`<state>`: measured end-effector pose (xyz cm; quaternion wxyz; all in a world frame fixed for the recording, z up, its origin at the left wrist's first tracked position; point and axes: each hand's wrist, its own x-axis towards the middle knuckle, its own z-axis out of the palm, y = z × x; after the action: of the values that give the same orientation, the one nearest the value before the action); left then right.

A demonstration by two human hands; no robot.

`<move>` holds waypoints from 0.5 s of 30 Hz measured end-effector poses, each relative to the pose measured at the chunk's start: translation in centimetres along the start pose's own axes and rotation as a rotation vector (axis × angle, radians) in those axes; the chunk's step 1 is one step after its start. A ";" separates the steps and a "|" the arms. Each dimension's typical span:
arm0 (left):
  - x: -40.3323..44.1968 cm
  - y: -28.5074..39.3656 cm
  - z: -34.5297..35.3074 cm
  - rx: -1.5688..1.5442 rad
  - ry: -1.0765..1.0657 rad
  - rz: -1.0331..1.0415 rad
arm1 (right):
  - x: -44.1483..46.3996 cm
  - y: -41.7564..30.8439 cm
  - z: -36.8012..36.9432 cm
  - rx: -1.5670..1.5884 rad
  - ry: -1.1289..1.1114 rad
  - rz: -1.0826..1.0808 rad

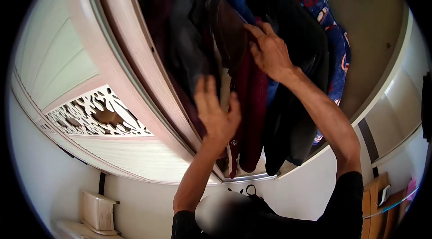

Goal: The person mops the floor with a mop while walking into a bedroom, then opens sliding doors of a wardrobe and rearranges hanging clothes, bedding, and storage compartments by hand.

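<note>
Head: right hand (272,54) at edge of brown garment (229,36).

Left hand (217,116) raised, back toward view, fingers (200,90) pointing up, slightly blurred, thumb apart. Right hand (272,55) higher, fingers extended up-left, thumb parted. Hands apart. Left forearm (195,167) rising steeply; right forearm (320,102) slanting inward, elbow (350,151) bent, wrist (288,75) nearly straight.
</note>
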<state>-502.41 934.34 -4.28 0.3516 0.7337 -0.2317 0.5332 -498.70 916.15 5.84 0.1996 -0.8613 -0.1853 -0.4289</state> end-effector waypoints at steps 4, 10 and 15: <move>-0.8 -2.4 -0.4 0.073 0.040 -0.179 | -0.1 1.8 -0.3 0.065 0.007 -0.070; -4.0 -5.0 1.3 0.106 -0.154 -0.422 | 0.1 5.4 -0.7 -0.078 0.067 -0.298; -5.8 -6.7 2.3 0.089 -0.227 -0.599 | -0.3 5.1 -1.2 0.062 0.010 -0.302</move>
<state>-498.05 936.72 -11.97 0.4324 0.8387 -0.0195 0.3305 -497.17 911.15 5.35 0.1603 -0.8149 -0.3247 -0.4524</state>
